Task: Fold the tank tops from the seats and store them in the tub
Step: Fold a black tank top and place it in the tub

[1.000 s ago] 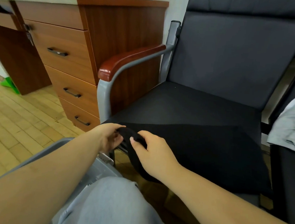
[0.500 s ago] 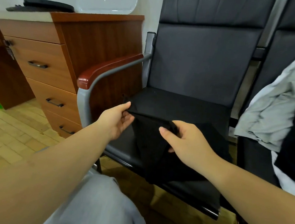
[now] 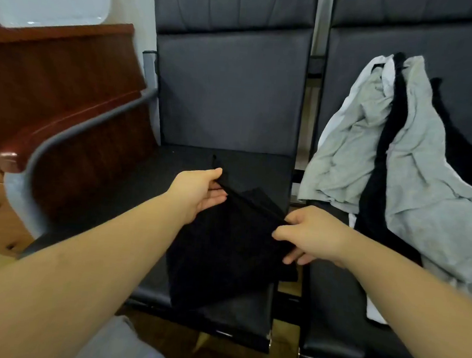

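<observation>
Tank top [image 3: 224, 243], black and soft, hangs between two hands over the front of the dark seat [image 3: 155, 178]. From the head camera, the left hand [image 3: 200, 193] pinches the top edge at about 11 o'clock from the cloth's middle. The right hand [image 3: 309, 235] pinches the same edge at about 3 o'clock. Both grips are clenched on the cloth. The edge between them looks pulled tight, and the rest droops down onto the seat.

I think the fold is only just starting. To do it well, keep the edge tight, lay the top flat on the seat, and smooth it before folding it over.

At 2 o'clock, a pile of grey, white and black tops [image 3: 406, 152] waits on the next seat [image 3: 328, 313]. A wooden armrest [image 3: 64, 125] sits at 9 o'clock. I cannot see the tub.
</observation>
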Demonstrator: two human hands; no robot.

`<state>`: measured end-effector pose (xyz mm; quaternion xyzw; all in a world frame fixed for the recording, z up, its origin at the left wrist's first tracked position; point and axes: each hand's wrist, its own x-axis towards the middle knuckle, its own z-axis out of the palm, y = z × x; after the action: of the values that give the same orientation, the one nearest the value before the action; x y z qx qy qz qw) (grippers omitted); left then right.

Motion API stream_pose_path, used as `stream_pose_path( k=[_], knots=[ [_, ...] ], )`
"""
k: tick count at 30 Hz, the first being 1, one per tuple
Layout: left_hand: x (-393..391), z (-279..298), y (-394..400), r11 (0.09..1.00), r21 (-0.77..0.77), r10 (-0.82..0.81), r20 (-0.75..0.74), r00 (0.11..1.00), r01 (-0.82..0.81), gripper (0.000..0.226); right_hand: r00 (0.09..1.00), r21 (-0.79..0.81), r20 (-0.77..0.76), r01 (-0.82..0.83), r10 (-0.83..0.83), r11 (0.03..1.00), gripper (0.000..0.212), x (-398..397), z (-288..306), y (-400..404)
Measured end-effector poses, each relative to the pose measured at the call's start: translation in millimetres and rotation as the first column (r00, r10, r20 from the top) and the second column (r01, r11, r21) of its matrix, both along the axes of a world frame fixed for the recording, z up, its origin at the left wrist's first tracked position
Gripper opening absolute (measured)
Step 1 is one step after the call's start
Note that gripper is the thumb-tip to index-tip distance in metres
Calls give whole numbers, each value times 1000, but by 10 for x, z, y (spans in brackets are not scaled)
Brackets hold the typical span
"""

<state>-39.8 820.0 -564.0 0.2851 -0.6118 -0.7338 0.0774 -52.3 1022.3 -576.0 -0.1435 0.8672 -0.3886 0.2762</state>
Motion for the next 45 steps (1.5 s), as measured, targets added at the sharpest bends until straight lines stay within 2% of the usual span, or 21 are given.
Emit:
stream_pose_path(
  k=[2,5,11,16,18,19,20,21,22,23,24,26,28,30,33,35,39,42,45],
  knots=[
    [-126,-49,142,999,-22,-32,27,999,32,17,997,47,71,5,-8,999,14,-94,-34,86],
    [-300,-158,318,996,-46,-77,85,993,81,23,989,123,147,0,-18,992,23,-192,-108,132],
    [-469,-512,513,992,-77,-80,230,970,100,36,989,186,147,-8,-20,983,27,-276,-332,92],
    [-467,-533,504,999,-3,-40,231,972,42,37,1000,175,1,-10,10,985,30,-286,-429,29],
    [-412,-486,443,997,-47,-54,213,976,66,36,998,187,-56,-26,37,982,31,-289,-455,13],
    [-371,-492,384,987,-138,-52,190,980,79,36,997,189,-66,-26,39,982,31,-292,-471,6],
    [-318,-518,302,947,-302,-56,176,983,108,35,997,182,-69,-21,34,983,32,-296,-486,-1],
    [-252,-545,221,853,-499,-67,183,981,152,37,997,171,-70,-11,23,985,31,-301,-501,-7],
    [-177,-582,146,713,-671,-78,211,974,202,40,997,163,-79,1,12,987,29,-299,-511,-17],
    [-115,-618,93,569,-780,-84,260,962,260,45,996,162,-87,18,-4,987,28,-293,-511,-29],
    [-72,-664,58,444,-835,-85,320,944,323,52,995,157,-96,35,-21,987,27,-290,-517,-42],
    [-4,-744,63,237,-851,-81,464,882,470,64,994,138,-92,66,-53,988,29,-285,-532,-72],
    [74,-826,79,108,-788,-86,600,795,606,73,994,134,-81,84,-74,987,43,-276,-542,-114],
    [156,-886,13,46,-745,-101,659,745,665,76,994,148,-69,95,-86,984,57,-229,-528,-180],
    [268,-861,-192,-1,-716,-110,694,712,698,77,995,135,-32,101,-97,986,69,-80,-455,-317],
    [341,-817,-377,-16,-696,-127,713,689,718,79,995,110,-2,96,-97,989,69,40,-427,-425],
    [543,-722,-782,31,-689,-199,706,680,724,82,971,-20,221,92,-85,996,60,286,-413,-686],
    [663,-674,-963,79,-730,-179,660,730,679,78,951,-78,302,92,-65,993,61,386,-405,-860],
    [701,-633,-1004,120,-838,-160,513,843,533,57,923,-146,383,101,-38,984,37,420,-399,-961]
  ],
)
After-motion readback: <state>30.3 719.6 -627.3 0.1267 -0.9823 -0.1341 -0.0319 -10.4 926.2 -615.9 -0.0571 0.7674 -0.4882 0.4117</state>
